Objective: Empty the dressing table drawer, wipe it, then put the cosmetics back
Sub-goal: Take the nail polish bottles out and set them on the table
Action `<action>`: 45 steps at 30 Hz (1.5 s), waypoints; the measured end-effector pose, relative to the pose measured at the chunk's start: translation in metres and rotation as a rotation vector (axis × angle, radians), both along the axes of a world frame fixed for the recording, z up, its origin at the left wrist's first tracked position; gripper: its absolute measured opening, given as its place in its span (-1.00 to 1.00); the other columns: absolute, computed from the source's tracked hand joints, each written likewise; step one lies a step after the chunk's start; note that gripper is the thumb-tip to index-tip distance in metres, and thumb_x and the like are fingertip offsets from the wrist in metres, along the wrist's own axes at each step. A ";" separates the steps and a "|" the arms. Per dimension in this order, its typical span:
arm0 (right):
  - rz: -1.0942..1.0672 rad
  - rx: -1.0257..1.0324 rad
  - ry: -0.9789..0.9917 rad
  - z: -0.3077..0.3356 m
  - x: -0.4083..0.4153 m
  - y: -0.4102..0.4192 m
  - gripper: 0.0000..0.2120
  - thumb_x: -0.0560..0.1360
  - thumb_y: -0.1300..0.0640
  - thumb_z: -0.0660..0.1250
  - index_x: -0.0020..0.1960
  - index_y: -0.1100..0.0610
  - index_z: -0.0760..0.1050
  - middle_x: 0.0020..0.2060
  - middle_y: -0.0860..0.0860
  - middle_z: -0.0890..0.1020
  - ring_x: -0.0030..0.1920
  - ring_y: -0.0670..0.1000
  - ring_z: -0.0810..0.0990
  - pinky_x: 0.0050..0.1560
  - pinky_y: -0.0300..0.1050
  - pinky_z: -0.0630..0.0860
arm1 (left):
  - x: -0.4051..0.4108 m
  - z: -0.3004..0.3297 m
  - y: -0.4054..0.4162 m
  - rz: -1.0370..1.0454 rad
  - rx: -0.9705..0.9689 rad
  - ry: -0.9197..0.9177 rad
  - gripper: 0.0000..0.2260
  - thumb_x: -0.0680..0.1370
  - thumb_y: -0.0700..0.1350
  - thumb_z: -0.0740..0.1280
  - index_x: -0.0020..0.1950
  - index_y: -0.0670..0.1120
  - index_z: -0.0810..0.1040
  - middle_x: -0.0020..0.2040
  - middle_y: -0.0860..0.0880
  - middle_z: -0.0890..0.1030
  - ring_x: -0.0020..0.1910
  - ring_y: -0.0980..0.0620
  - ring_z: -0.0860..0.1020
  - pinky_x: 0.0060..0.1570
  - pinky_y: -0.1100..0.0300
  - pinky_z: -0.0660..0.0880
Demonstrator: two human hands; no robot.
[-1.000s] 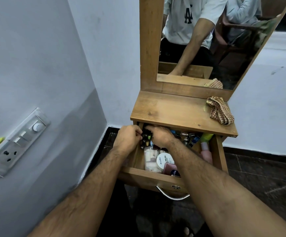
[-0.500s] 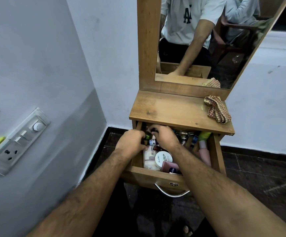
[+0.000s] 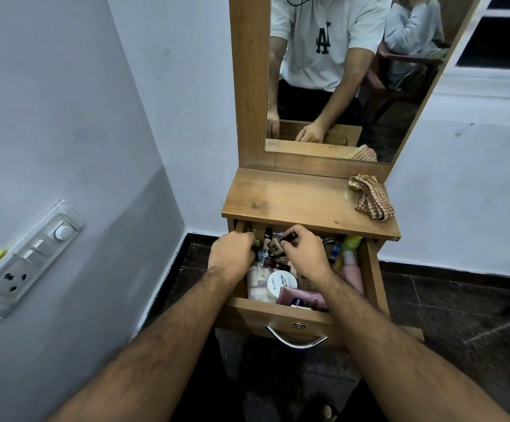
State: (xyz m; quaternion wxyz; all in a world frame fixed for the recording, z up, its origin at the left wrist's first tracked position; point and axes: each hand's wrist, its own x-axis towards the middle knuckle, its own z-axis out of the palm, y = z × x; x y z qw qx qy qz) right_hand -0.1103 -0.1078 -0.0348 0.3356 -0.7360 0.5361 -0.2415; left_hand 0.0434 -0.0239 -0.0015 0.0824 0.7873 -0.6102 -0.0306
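The wooden drawer [image 3: 281, 319] of the dressing table stands pulled out and full of cosmetics: a white round jar [image 3: 281, 283], a pink tube [image 3: 304, 297], small bottles [image 3: 270, 246] and a green-capped pink bottle [image 3: 351, 254] at the right. My left hand [image 3: 232, 252] is curled over items at the drawer's back left; a green bit shows at its fingers. My right hand [image 3: 304, 254] is closed on a small dark bottle [image 3: 290, 237] lifted just above the others. A checked cloth [image 3: 369, 197] lies on the tabletop [image 3: 293, 199] at the right.
A mirror [image 3: 354, 71] rises behind the tabletop and reflects a person's torso and arms. A wall with a switch panel [image 3: 25, 260] is close on the left. Dark tiled floor [image 3: 460, 300] lies around the table.
My right hand has risen a little with a small dark bottle pinched in its fingers. My left hand stays at the drawer's back left. The camera has shifted slightly.
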 end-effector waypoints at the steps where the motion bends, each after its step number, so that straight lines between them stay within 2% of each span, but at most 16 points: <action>1: -0.011 0.021 -0.020 -0.002 -0.001 0.000 -0.90 0.51 0.13 0.37 0.01 -0.01 0.53 -0.18 -0.08 0.66 -0.16 -0.08 0.64 -0.11 -0.12 0.60 | -0.001 -0.001 -0.001 0.011 -0.025 0.035 -0.81 0.53 -0.12 0.31 0.14 -0.03 0.56 -0.02 -0.10 0.66 -0.01 -0.15 0.60 -0.09 0.02 0.55; 6: -0.029 0.101 -0.118 -0.008 -0.004 -0.004 -0.85 0.44 0.13 0.42 -0.02 -0.01 0.51 -0.17 -0.08 0.69 -0.11 -0.06 0.66 -0.05 -0.07 0.60 | -0.006 -0.006 -0.001 0.040 -0.103 0.203 -0.77 0.55 -0.12 0.35 0.20 -0.06 0.57 0.04 -0.09 0.66 0.03 -0.10 0.61 -0.01 0.05 0.55; 9: -0.026 0.128 -0.125 -0.014 -0.005 -0.006 -0.83 0.45 0.14 0.42 -0.01 -0.01 0.50 -0.17 -0.06 0.69 -0.12 -0.01 0.68 -0.13 -0.07 0.59 | -0.005 -0.009 -0.002 0.026 -0.090 0.200 -0.78 0.55 -0.17 0.34 0.20 -0.09 0.59 0.07 -0.10 0.66 0.05 -0.10 0.61 0.03 0.05 0.54; 11: -0.027 0.131 -0.123 -0.016 -0.005 -0.007 -0.83 0.45 0.13 0.42 0.00 -0.03 0.49 -0.14 -0.05 0.69 -0.11 0.01 0.67 -0.11 -0.02 0.61 | -0.003 -0.009 -0.005 0.025 -0.054 0.195 -0.76 0.53 -0.22 0.34 0.19 -0.10 0.58 0.05 -0.13 0.66 0.05 -0.14 0.61 0.02 0.03 0.54; 16: -0.030 0.126 -0.100 -0.020 -0.004 -0.008 -0.78 0.48 0.16 0.42 0.11 0.04 0.51 -0.10 -0.05 0.68 -0.06 -0.04 0.65 0.03 -0.02 0.59 | -0.011 -0.005 -0.012 -0.005 0.064 0.060 -0.80 0.55 -0.29 0.25 0.10 -0.13 0.60 0.01 -0.17 0.65 0.01 -0.17 0.61 -0.04 0.03 0.52; 21: -0.030 0.182 -0.092 -0.020 -0.005 -0.008 -0.71 0.45 0.21 0.47 0.10 0.02 0.48 -0.11 -0.03 0.67 -0.08 -0.04 0.65 -0.09 -0.10 0.58 | -0.017 -0.005 -0.021 -0.027 0.148 -0.083 -0.78 0.54 -0.34 0.26 0.12 -0.17 0.60 0.06 -0.17 0.65 0.06 -0.14 0.62 0.00 0.04 0.54; 24: -0.025 0.213 -0.074 -0.020 -0.006 -0.007 -0.65 0.41 0.26 0.51 0.11 0.03 0.49 -0.11 -0.03 0.67 -0.07 -0.03 0.66 -0.07 -0.07 0.60 | -0.019 -0.007 -0.023 -0.047 0.178 -0.124 -0.77 0.55 -0.35 0.25 0.12 -0.16 0.60 0.08 -0.15 0.64 0.07 -0.12 0.62 0.01 0.06 0.54; 28: -0.038 0.193 -0.055 -0.023 -0.007 -0.005 -0.75 0.43 0.30 0.48 -0.04 0.04 0.49 -0.13 0.02 0.66 -0.06 0.01 0.64 -0.17 -0.24 0.51 | -0.020 -0.007 -0.020 -0.051 0.157 -0.145 -0.77 0.55 -0.35 0.24 0.10 -0.15 0.60 0.05 -0.13 0.65 0.05 -0.12 0.62 -0.03 0.07 0.53; 31: -0.025 0.172 -0.026 -0.019 -0.003 -0.003 -0.73 0.44 0.28 0.44 0.10 0.09 0.52 -0.16 -0.03 0.64 -0.08 -0.02 0.61 -0.14 -0.24 0.47 | -0.019 -0.008 -0.016 -0.050 0.140 -0.135 -0.76 0.56 -0.34 0.21 0.11 -0.14 0.60 0.03 -0.14 0.65 0.03 -0.14 0.62 -0.05 0.04 0.54; 33: -0.007 0.148 0.037 -0.017 0.001 -0.002 -0.68 0.43 0.26 0.42 0.17 0.13 0.54 -0.18 -0.07 0.63 -0.07 -0.04 0.59 -0.04 -0.19 0.50 | -0.017 -0.008 -0.013 -0.051 0.116 -0.098 -0.78 0.56 -0.30 0.22 0.11 -0.12 0.59 0.02 -0.14 0.65 0.02 -0.15 0.62 -0.07 0.04 0.53; 36: 0.032 0.120 0.130 -0.014 0.005 0.001 -0.68 0.43 0.23 0.41 0.18 0.15 0.60 -0.10 -0.05 0.65 -0.01 -0.01 0.61 0.06 -0.13 0.54 | -0.009 -0.012 -0.011 -0.033 0.045 -0.009 -0.84 0.53 -0.17 0.32 0.10 -0.08 0.58 0.00 -0.11 0.64 0.03 -0.14 0.58 -0.10 0.06 0.49; 41: 0.051 0.136 0.110 -0.016 0.004 0.000 -0.66 0.47 0.21 0.42 0.24 0.17 0.58 0.06 0.02 0.67 0.08 0.00 0.61 0.14 -0.12 0.52 | 0.000 -0.015 -0.006 0.079 -0.093 0.220 -0.81 0.45 0.01 0.42 0.04 0.04 0.59 -0.09 0.00 0.67 -0.05 -0.05 0.61 -0.15 0.11 0.54; 43: 0.044 0.145 0.062 -0.017 0.002 -0.001 -0.67 0.49 0.20 0.41 0.24 0.18 0.56 0.08 0.03 0.67 0.08 0.00 0.61 0.14 -0.13 0.51 | 0.001 -0.013 -0.004 0.096 -0.134 0.323 -0.81 0.43 0.02 0.46 0.02 0.07 0.59 -0.14 0.04 0.67 -0.12 0.01 0.62 -0.23 0.18 0.51; 45: 0.053 0.141 0.010 -0.014 -0.002 0.000 -0.69 0.50 0.21 0.39 0.24 0.18 0.55 0.06 0.02 0.65 0.09 0.01 0.60 0.16 -0.10 0.52 | 0.002 -0.008 -0.002 0.111 -0.178 0.472 -0.80 0.43 0.02 0.49 0.00 0.07 0.57 -0.22 0.08 0.63 -0.26 0.10 0.59 -0.41 0.38 0.36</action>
